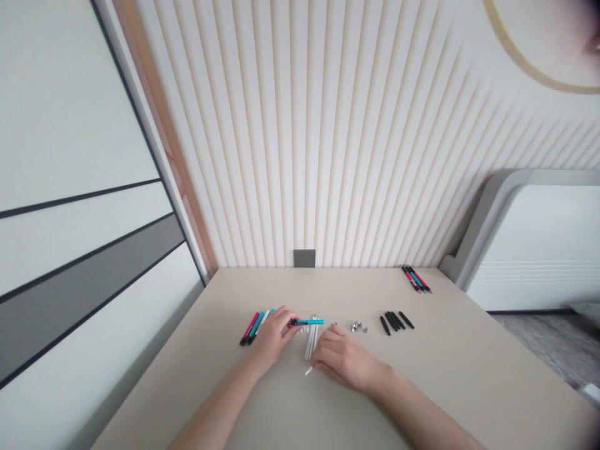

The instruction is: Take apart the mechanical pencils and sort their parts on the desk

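Note:
My left hand [274, 335] is closed on a teal and black pen barrel [313, 322], which lies level and points right. Pinched in my right hand [345, 359] is a thin white pen refill [308, 370]; its end sticks out toward the lower left, and the rest is hidden by the fingers. Between the hands, several white refills [309, 344] lie side by side on the table. Small white pieces [304, 330] sit by my left fingertips. Left of that hand is a row of red, teal and white pen barrels [253, 328], partly covered by it.
Small silvery metal parts [357, 327] lie beyond my right hand. Several black pen parts [396, 322] are farther right, and a group of red, teal and black pens [417, 279] is near the table's back right corner. A ribbed wall with a socket [304, 258] borders the table [262, 400].

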`<state>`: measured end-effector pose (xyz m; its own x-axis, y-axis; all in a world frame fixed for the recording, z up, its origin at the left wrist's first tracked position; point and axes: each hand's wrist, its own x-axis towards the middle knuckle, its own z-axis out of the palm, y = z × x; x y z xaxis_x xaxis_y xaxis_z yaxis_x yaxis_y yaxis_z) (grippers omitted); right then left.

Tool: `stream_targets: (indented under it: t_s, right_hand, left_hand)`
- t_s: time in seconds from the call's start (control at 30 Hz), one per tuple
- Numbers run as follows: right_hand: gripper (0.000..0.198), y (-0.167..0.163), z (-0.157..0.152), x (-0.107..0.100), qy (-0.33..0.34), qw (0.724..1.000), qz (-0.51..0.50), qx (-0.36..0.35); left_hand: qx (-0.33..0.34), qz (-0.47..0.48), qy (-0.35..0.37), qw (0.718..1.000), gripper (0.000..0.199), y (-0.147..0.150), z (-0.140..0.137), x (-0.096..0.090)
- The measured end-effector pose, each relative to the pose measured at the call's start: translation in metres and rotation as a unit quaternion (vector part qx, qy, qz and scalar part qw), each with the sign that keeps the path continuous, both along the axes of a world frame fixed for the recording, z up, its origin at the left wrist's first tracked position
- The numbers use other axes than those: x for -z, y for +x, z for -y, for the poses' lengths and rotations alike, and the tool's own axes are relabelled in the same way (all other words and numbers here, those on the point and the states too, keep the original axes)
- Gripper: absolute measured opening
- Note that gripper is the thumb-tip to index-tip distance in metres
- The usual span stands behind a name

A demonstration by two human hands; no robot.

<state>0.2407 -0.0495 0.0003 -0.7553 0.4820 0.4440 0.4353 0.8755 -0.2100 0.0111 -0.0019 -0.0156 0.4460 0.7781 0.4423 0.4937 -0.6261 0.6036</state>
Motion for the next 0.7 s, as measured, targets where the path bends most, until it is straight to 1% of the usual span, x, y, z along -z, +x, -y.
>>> stream_targets:
  t_s: [0.13, 0.2, 0.33, 0.7]
  right_hand:
    - [0.019, 0.022, -0.008, -0.006, -0.008, 0.990, -0.065, 0.122]
    - [0.020, 0.033, -0.013, -0.006, -0.021, 0.986, -0.070, 0.151]
    - [0.020, 0.044, -0.018, -0.003, -0.038, 0.984, -0.062, 0.164]
    - [0.019, 0.040, -0.018, 0.001, -0.040, 0.983, -0.055, 0.170]
  left_hand:
    - [0.001, 0.009, 0.002, 1.000, 0.002, 0.001, 0.000, -0.001]
    - [0.000, 0.010, 0.004, 1.000, 0.002, 0.001, 0.000, -0.001]
    - [0.000, 0.009, 0.005, 1.000, 0.003, 0.002, 0.001, -0.003]
    - [-0.007, 0.015, 0.005, 1.000, 0.003, 0.002, 0.002, -0.003]
